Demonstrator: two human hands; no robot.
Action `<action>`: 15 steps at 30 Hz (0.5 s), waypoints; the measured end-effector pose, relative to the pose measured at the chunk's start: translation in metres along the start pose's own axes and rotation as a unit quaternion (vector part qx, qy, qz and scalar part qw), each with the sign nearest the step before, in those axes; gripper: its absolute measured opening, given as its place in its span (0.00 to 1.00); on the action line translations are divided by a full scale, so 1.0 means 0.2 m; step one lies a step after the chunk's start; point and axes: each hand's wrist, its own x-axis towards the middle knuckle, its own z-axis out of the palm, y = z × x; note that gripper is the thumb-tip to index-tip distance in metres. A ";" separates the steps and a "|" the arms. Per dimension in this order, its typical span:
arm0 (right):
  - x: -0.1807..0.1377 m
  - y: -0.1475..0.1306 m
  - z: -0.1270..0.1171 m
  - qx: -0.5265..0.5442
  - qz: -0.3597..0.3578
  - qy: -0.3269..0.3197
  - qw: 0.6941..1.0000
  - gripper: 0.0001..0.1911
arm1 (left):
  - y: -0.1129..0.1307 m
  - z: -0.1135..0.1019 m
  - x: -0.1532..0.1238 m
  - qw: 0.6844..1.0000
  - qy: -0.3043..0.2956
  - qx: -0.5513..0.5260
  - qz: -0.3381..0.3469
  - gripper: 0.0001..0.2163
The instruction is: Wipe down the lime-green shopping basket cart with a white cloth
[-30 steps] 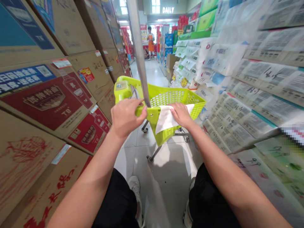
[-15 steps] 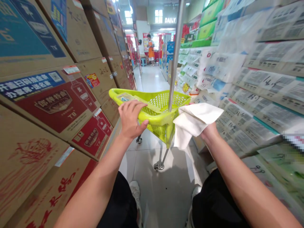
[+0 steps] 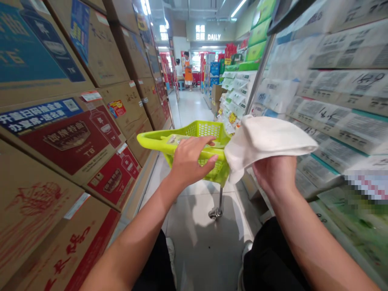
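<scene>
Now, down a narrow shop aisle, the left hand [image 3: 190,161] is on the near rim of the green cart [image 3: 157,141]: thumb across the top edge, fingers laid along the outer face, a loose hold with the fingers a little apart. The right hand [image 3: 274,173] is up and off the cart, just to its right, back of the hand towards the camera. It has the white cloth [image 3: 266,139] gathered in its grasp. The cloth drapes over the fingers and hides them, so how they are bunched can't be told. One corner of the cloth hangs down beside the cart's near right corner; touching it or not, hard to say.

That cart stands on the pale tiled floor [image 3: 200,242], a wheel [image 3: 215,213] showing underneath. Stacked cardboard boxes [image 3: 69,133] wall the left side, wrapped paper packs [image 3: 333,109] fill the shelves on the right, and a slanting metal pole [image 3: 257,85] rises behind the cloth. Far down the aisle, under a DAILY sign [image 3: 214,36], a person in orange [image 3: 188,72] stands, well apart from all this.
</scene>
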 end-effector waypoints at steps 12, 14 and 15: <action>0.00 -0.12 0.07 -0.443 -0.099 -0.239 0.859 0.27 | 0.10 -0.06 0.18 0.928 0.042 -0.303 -0.215 0.17; 0.01 -0.12 0.05 -0.473 -0.103 -0.244 0.841 0.29 | 0.04 -0.11 0.19 0.924 0.079 -0.286 -0.242 0.18; 0.02 -0.11 0.03 -0.488 -0.104 -0.249 0.830 0.31 | 0.01 -0.13 0.19 0.918 0.111 -0.284 -0.252 0.19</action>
